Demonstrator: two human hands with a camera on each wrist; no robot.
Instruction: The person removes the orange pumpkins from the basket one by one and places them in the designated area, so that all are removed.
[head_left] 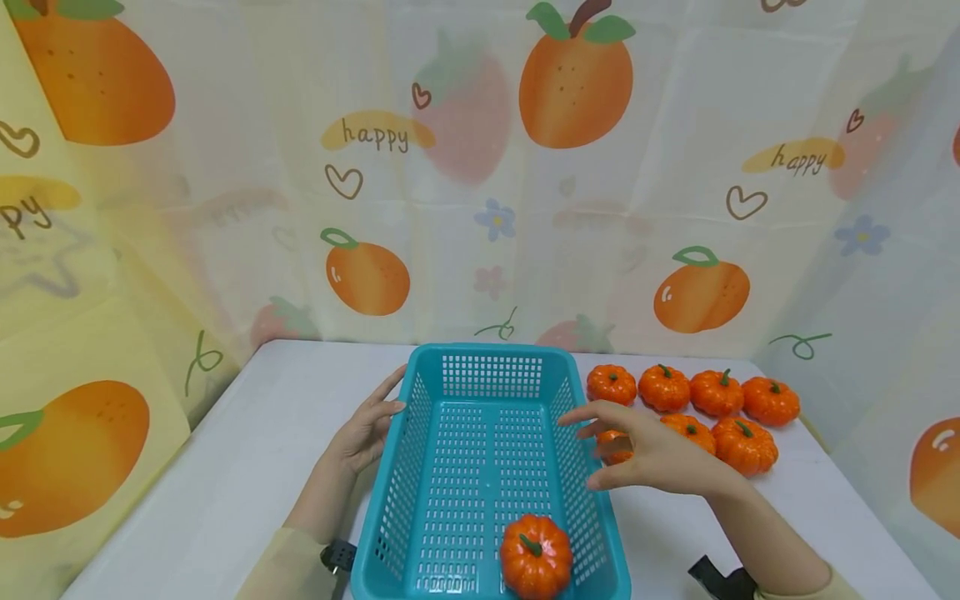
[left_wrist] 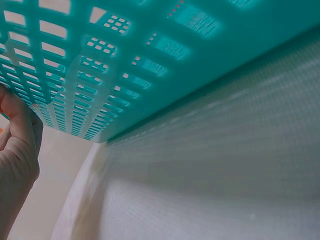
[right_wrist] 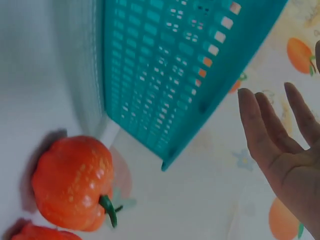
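Note:
A teal plastic basket (head_left: 491, 433) with slotted walls stands on the table, one small orange pumpkin (head_left: 536, 557) lying in its near right corner. My left hand (head_left: 367, 433) holds the basket's left rim; in the left wrist view its fingers (left_wrist: 20, 120) bend at the rim. Over the right rim, my right hand (head_left: 648, 450) is spread with nothing between its fingers, as the right wrist view also shows. Behind that hand, more small pumpkins (head_left: 744, 446) with green stems sit in two rows, one partly hidden by the fingers.
The white table (head_left: 217, 467) extends on both sides of the basket. A fruit-printed cloth (head_left: 480, 208) hangs behind the table and along its sides. In the right wrist view a pumpkin (right_wrist: 75, 182) lies close to the basket's outer wall.

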